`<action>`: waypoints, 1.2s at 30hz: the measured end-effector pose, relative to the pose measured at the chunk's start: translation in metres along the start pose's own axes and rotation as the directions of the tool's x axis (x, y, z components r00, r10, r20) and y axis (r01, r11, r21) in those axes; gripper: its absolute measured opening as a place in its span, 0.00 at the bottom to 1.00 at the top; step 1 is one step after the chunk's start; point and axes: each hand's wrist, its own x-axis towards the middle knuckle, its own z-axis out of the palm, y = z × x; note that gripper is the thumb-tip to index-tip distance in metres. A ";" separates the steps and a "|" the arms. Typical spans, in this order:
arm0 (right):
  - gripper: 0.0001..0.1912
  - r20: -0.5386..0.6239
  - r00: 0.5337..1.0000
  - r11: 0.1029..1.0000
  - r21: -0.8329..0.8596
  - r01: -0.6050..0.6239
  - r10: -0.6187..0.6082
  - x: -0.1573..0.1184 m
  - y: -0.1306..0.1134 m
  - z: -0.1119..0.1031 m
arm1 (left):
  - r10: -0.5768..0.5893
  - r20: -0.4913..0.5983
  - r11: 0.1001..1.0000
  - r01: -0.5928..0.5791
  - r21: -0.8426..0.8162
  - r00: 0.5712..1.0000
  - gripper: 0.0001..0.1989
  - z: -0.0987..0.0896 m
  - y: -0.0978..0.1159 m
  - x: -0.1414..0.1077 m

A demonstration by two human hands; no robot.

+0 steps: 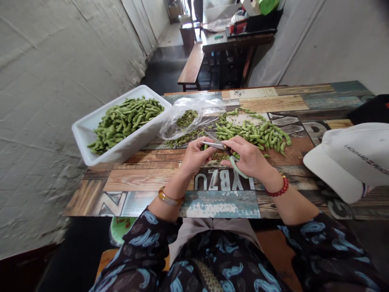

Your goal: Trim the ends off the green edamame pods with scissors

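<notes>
Green pods (pixel 258 133) are what I've got on the head cam, the only feed on my end: a loose pile right of center in the frame, plus a big heap in the white tub (pixel 133 144) at left of center. My right grip (pixel 247 156), mid-frame, is wrapped around scissors (pixel 236 165) with pale green handles, blades a bit apart and pointing left. My left grip (pixel 194 156) is narrow, fingers drawn in right by the blade tips, but honestly I can't tell if there's a pod pinched in there.

Just above the hands sits a clear plastic bag (pixel 211 106), baggy and see-through, with small green trimmings (pixel 186 119) in it and more scattered just below. Everything's on a patchwork plank-print surface (pixel 146 178) with big letters on it. White cap (pixel 355 146) lies at the right edge. Red bead bracelet (pixel 278 187) on the right wrist, amber bangle (pixel 170 198) on the left. Wooden bench (pixel 192 65) up top, near the middle.
</notes>
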 end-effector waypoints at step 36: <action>0.26 -0.052 0.999 1.000 0.000 -0.015 0.015 -0.001 0.011 0.006 | -0.099 0.014 0.926 0.097 -0.365 0.995 0.21 -0.007 0.006 0.006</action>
